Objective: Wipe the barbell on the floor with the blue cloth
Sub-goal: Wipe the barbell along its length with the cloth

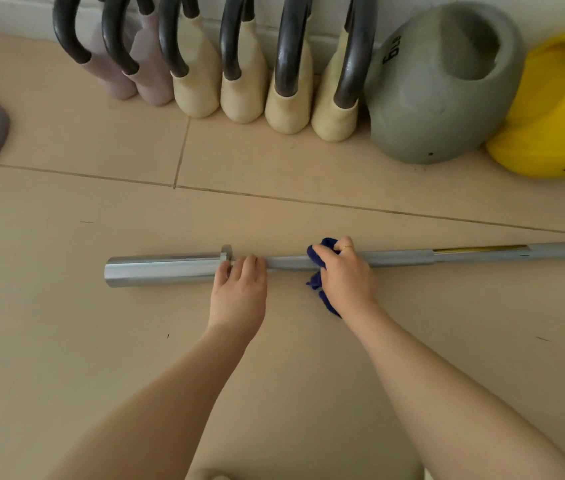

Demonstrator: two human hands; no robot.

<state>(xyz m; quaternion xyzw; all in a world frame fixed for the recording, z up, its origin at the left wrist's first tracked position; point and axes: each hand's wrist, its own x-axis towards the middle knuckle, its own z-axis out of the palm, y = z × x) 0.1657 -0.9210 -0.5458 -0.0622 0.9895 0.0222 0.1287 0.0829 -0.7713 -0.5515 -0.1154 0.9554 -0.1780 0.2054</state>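
The right hand (345, 273) has its grip closed around the blue cloth (322, 261), fingers curled over the top of the barbell (402, 258) so the bunched cloth is wrapped against the shaft; a tail of cloth hangs out below the palm onto the floor (66, 341). A ring sits on one finger. The left hand (239, 289) rests on the bar just to the left, fingers bent over it right beside the collar, where the thin shaft meets the thick sleeve; its grip on the bar looks loose. The two hands are near each other but apart. The barbell lies flat on the beige tiled floor, its sleeve end to the left and its shaft running off the right edge. Beyond it, along the wall, stand a row of kettlebells (243, 71) with dark handles, a grey kettlebell (426, 109) and a yellow kettlebell (551, 133).
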